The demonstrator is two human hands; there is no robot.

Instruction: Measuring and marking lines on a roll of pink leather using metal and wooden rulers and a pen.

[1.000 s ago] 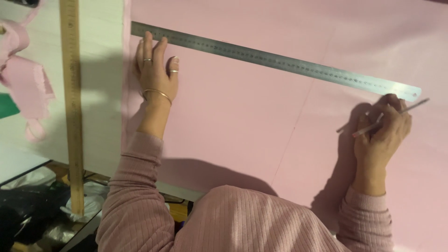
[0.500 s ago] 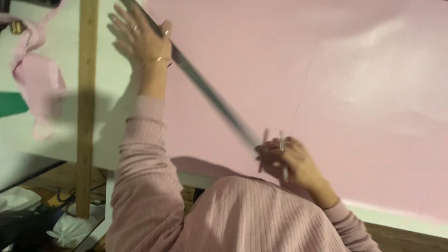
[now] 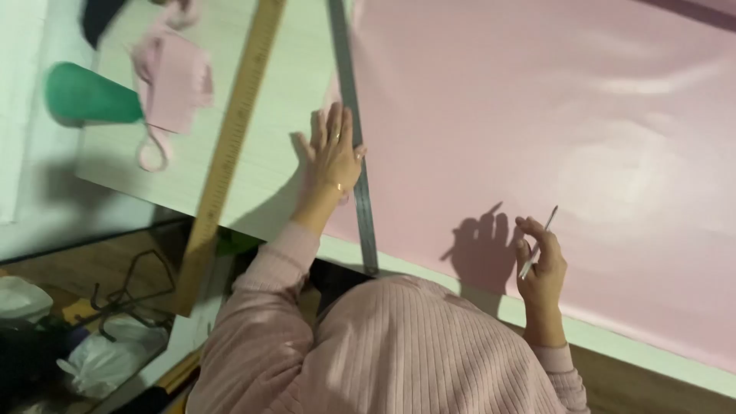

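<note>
Pale, faintly grained laminate forms the counter [image 3: 268, 165], whose near edge is seen running from the left down toward the lower right. Beyond its left edge, a dim floor with crumpled white plastic bags [image 3: 100, 360] and a bent dark wire frame [image 3: 130, 287] is made out. Near the far left corner of the counter, a smooth green cone [image 3: 84, 96] is laid on its side, and a soft scrap of pink cloth [image 3: 172, 77] with a looped strip is spread just beside it. A long flat wooden yardstick [image 3: 230, 146] is laid slantwise across the counter, its lower end overhanging the near edge.

The left hand [image 3: 332, 153] is pressed flat, fingers [image 3: 318, 130] stretched straight and slightly apart, palm down. The narrow steel ruler [image 3: 354, 146] is pinned under the thumb side of that hand, its dull grey strip being run from the far edge to just past the near edge, along the left border of the pink sheet [image 3: 537, 115]. That sheet is smooth, matte and softly rippled, and most of the counter's right part is covered by it.

The right hand [image 3: 540, 268] is held raised above the sheet by the near edge, well apart from the ruler. A thin pale pencil [image 3: 539, 241] is clamped between its curled fingers [image 3: 529, 234], tip pointed up and away. A ribbed pink knit sleeve [image 3: 261, 322] is worn on each arm.
</note>
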